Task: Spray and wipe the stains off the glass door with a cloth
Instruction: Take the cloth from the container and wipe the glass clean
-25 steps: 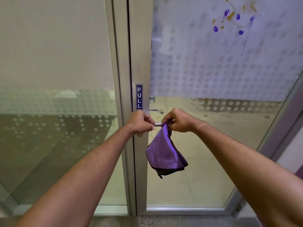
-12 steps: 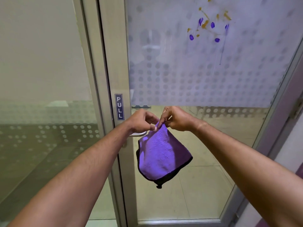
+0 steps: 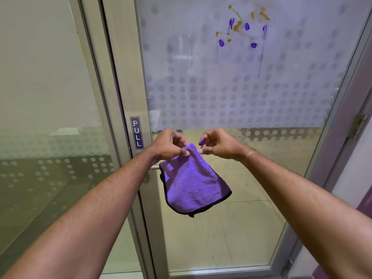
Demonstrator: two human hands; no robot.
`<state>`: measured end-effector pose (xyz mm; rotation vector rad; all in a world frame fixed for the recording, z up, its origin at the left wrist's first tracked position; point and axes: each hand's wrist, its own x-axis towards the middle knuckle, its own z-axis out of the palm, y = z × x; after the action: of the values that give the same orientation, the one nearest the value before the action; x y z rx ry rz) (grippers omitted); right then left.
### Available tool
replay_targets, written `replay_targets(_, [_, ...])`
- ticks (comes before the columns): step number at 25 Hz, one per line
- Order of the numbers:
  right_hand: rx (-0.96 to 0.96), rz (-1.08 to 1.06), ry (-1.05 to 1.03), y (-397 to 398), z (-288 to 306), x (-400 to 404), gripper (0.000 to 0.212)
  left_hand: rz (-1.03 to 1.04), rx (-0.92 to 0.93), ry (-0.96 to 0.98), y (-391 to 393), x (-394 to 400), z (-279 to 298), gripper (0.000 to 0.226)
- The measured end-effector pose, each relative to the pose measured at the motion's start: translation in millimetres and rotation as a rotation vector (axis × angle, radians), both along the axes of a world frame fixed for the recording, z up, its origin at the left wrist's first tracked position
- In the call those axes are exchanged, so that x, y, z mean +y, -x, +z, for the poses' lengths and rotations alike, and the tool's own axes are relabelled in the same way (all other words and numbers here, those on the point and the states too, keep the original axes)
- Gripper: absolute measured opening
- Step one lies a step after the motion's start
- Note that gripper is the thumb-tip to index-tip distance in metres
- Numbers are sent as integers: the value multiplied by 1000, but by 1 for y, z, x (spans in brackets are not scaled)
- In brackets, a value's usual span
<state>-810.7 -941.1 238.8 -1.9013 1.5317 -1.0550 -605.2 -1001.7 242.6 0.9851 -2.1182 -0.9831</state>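
A purple cloth (image 3: pixel 193 184) with a dark hem hangs in front of the glass door (image 3: pixel 231 93). My left hand (image 3: pixel 167 144) pinches its top edge on the left. My right hand (image 3: pixel 218 142) pinches the same top edge on the right, with a purple corner poking out between its fingers. Purple and orange stains (image 3: pixel 241 27) with thin drip lines sit high on the frosted, dotted part of the glass, well above both hands. No spray bottle is in view.
A metal door handle (image 3: pixel 155 167) shows just behind the cloth, below a blue PULL sign (image 3: pixel 136 132) on the grey door frame. A fixed glass panel (image 3: pixel 50 117) stands to the left. A hinge (image 3: pixel 357 125) and a purple-trimmed frame are at the right.
The cloth came off the door handle and both hands lifted it slightly and drew apart along its top edge. The view shifted so that the stains sit lower and nearer the centre.
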Motion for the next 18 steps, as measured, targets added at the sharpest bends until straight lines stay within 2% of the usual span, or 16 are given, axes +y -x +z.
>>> replay_targets(2, [-44, -17, -77, 11, -3, 3, 13, 32, 2, 29, 0, 0, 1, 19])
replay_targets(7, [-47, 74, -264, 28, -11, 13, 23, 109, 27, 44, -4, -5, 8, 16])
replay_targets(10, [52, 69, -269, 28, -19, 15, 25, 127, 55, 35, -5, -3, 12, 14])
replay_targets(13, [69, 41, -256, 30, -24, 15, 23, 117, 110, 17, -5, 0, 17, 20])
replay_targets(18, [-58, 11, -229, 39, -22, 13, 30, 125, 171, 1, -7, -3, 24, 21])
